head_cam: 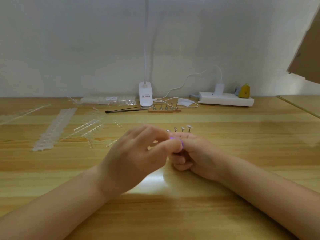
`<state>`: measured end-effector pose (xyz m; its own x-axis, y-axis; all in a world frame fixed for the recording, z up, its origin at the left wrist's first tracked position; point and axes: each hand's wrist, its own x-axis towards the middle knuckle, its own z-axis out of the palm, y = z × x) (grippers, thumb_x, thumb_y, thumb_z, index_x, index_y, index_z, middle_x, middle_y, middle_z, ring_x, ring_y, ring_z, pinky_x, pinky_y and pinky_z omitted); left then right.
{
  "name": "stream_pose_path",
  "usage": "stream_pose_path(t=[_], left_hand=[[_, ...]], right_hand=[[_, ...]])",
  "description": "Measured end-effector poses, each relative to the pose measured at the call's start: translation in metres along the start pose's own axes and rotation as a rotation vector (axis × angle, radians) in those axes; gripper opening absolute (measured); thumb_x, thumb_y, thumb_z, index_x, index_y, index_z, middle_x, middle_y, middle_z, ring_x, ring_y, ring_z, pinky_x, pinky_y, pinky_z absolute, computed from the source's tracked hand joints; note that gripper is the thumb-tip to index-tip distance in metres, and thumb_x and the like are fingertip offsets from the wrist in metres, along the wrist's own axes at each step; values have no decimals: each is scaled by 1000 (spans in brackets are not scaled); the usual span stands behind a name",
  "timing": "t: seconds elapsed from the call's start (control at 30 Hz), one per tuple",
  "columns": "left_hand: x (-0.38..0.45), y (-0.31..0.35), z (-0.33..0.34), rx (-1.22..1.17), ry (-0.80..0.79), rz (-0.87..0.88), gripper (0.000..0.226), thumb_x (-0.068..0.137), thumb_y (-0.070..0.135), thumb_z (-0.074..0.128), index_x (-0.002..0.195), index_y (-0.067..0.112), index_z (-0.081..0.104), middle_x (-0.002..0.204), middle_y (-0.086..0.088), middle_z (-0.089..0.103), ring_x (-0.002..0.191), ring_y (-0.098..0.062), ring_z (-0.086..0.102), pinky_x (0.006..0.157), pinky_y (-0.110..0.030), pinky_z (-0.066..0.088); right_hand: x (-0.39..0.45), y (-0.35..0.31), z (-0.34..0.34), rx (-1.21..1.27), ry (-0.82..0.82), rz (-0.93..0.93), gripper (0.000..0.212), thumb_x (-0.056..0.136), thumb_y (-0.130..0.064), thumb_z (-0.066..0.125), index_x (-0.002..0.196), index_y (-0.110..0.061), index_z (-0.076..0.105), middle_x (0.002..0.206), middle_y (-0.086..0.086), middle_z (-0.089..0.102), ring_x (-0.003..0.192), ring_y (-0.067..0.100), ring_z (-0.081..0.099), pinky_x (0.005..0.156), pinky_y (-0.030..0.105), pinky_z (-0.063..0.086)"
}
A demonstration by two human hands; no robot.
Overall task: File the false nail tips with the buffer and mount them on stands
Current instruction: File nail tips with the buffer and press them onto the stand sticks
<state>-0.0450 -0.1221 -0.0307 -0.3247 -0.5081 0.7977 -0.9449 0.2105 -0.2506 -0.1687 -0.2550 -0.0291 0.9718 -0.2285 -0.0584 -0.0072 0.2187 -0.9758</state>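
Wooden bench (225,196); both hands meet mid-bench. Right hand (195,153) grips the purple buffer (180,144), left hand (136,153) fingers pinched against it, likely steadying an unseen nail tip before the stands (181,129).

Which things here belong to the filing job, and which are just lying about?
Job: left hand and right hand meeting at a purple buffer; near stands; far stands; nail strips; bagged tips.
Lying about: lamp; power strip; black stick; yellow object.

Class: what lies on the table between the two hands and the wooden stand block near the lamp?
In the head view, a nearer row of stands; beyond, bare table.
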Motion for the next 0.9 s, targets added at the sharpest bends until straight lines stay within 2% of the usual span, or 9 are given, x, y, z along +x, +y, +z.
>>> stream_pose_path(t=[0.13, 0.3, 0.37, 0.47, 0.57, 0.63, 0.73, 0.83, 0.9], left_hand=[[-6, -21, -6, 21, -21, -139, 45, 75, -4, 73, 106, 22, 55, 83, -8, 64, 71, -25, 61, 66, -39, 50], [5, -14, -5, -85, -21, -205, 24, 85, 5, 67, 106, 16, 62, 88, -3, 62, 75, -18, 61, 69, -35, 51], [15, -15, -7, -174, -45, -379, 19, 84, 6, 71, 101, 12, 67, 90, 1, 59, 76, -11, 61, 69, -35, 53], [26, -18, -8, -222, -72, -661, 10, 87, 23, 69, 94, 22, 62, 90, 6, 59, 70, -4, 61, 66, -27, 52], [36, -15, -2, -373, -87, -900, 14, 86, 25, 68, 88, 23, 55, 77, 10, 62, 60, 1, 62, 48, -13, 45], [41, -9, 7, -480, -75, -1045, 14, 85, 25, 69, 89, 24, 55, 73, 9, 63, 59, 1, 62, 47, -13, 46], [42, 8, 19, -542, -11, -1061, 14, 84, 26, 69, 87, 27, 55, 75, 6, 66, 63, -6, 64, 59, -25, 53], [34, 20, 24, -603, 14, -972, 15, 83, 26, 70, 86, 28, 56, 73, 7, 66, 61, -8, 63, 58, -29, 52], [28, 18, 22, -608, 43, -963, 15, 84, 24, 70, 89, 25, 56, 74, 6, 66, 64, -11, 65, 59, -30, 53]], right_hand=[[0, 0, -1, 90, 68, 0, 20, 88, -30, 53, 74, -16, 53, 62, -5, 33, 44, 5, 33, 38, 14, 19], [4, 1, -2, 142, 198, -62, 22, 79, -30, 61, 82, -9, 56, 53, -6, 36, 39, 4, 32, 34, 14, 24], [6, 0, -4, 169, 251, -103, 24, 77, -27, 63, 81, -6, 55, 49, -6, 38, 37, 3, 31, 33, 14, 25], [8, 0, -7, 221, 296, -133, 22, 80, -22, 61, 84, -2, 55, 45, -8, 49, 35, 2, 34, 33, 13, 26], [9, 1, -9, 253, 325, -119, 17, 88, -18, 58, 86, -1, 55, 45, -6, 51, 35, 2, 35, 33, 13, 28], [9, 1, -10, 264, 335, -124, 17, 86, -19, 59, 85, -2, 55, 45, -6, 50, 35, 3, 35, 33, 13, 28], [10, 2, -9, 264, 339, -137, 25, 79, -24, 62, 87, -2, 54, 48, -3, 41, 37, 3, 35, 33, 13, 28], [12, 3, -12, 208, 287, -121, 25, 86, -26, 57, 95, -3, 52, 57, 1, 34, 40, 4, 35, 33, 14, 26], [12, 4, -11, 150, 264, -104, 23, 88, -29, 55, 86, -6, 51, 55, -1, 35, 40, 4, 35, 34, 14, 24]])
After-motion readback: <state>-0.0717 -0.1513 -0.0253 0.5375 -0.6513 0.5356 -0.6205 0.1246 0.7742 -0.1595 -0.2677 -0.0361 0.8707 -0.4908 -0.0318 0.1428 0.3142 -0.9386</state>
